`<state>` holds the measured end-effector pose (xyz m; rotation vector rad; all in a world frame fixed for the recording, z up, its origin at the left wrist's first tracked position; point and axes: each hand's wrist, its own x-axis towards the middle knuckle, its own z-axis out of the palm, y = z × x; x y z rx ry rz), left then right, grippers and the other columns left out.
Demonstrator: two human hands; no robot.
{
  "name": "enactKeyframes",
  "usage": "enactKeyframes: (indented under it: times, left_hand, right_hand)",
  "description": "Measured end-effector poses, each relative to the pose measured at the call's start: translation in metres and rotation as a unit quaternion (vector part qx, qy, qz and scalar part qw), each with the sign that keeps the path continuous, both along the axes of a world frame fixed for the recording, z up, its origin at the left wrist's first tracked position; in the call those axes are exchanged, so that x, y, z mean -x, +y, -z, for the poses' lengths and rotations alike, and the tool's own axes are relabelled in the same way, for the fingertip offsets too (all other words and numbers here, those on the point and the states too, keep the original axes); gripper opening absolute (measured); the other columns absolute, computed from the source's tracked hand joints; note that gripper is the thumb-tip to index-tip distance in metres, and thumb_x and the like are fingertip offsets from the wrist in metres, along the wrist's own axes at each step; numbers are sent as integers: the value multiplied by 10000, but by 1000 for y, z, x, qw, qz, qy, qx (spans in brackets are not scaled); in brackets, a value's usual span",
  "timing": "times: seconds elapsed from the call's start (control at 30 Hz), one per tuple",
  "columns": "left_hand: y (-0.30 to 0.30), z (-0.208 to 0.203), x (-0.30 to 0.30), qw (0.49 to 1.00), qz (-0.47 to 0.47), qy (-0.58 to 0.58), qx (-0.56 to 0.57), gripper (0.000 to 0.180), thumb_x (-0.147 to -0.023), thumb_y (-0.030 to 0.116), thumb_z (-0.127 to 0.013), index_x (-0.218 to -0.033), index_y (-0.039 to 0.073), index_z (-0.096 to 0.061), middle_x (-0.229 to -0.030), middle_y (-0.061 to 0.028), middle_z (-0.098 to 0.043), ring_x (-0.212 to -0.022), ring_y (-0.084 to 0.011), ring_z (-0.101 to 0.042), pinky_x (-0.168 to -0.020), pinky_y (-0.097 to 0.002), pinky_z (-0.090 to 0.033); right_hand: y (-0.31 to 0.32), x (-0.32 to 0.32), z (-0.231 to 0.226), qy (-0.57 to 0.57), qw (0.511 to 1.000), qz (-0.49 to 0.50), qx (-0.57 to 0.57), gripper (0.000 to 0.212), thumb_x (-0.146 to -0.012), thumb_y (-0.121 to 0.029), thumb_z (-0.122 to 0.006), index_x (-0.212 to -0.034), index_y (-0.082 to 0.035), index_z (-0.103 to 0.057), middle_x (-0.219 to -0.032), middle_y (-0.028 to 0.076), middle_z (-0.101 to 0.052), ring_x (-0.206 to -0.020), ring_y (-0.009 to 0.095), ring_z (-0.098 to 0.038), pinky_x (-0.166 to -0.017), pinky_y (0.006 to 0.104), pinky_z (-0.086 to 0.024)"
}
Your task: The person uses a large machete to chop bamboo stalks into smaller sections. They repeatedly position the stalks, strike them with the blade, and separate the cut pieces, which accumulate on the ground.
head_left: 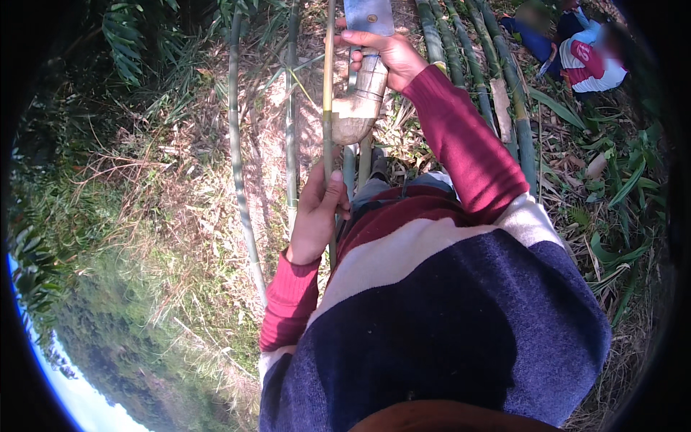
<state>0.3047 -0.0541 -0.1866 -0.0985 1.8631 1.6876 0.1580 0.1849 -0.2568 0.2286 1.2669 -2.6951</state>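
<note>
A narrow bamboo strip (328, 86), yellowish above and green lower down, stands lengthwise in front of my body. My left hand (317, 212) is closed round its lower part, thumb lying along it. In my right hand (392, 57) is a machete, its wide grey blade (368, 16) pointing away from me and cut off by the top edge of the picture. Its thick pale handle (363, 101) bends at the near end, close beside the strip. The right fingers grip where blade and handle meet, and their tips reach toward the strip.
Long green bamboo poles (236, 129) lie on the left, with several more (504, 86) on the right. Dry leaves and grass (187, 180) cover the ground. Two people (590, 61) are at the upper right. Leafy plants (626, 187) grow on the right; a wooded slope (122, 338) shows lower left.
</note>
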Motion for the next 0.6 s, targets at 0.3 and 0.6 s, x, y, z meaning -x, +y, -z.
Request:
enactKeyframes:
  times: [0.3,0.6]
  left_hand:
    - [0,20,-50,912,-37,219,344,338,-1057,306,-426,-1063,-2,-564,-696,-185,-572,-626,-364,-575,-588,-448,-437]
    - [-22,7,-1,992,-17,40,-119,424,-1087,368,-330,-745,118,-366,-558,41,-283,-466,-70,-228,-439,-246,-195]
  right_hand:
    - [-30,-3,-2,-4,1000,-12,-2,452,-879,-115,-725,-1295,-41,-565,-1094,136,-688,-651,83,-575,-633,268,-560]
    - [-11,8,-19,56,997,29,45,459,-920,-143,-694,-1323,-54,-495,-1172,159,-681,-692,75,-566,-642,268,-549]
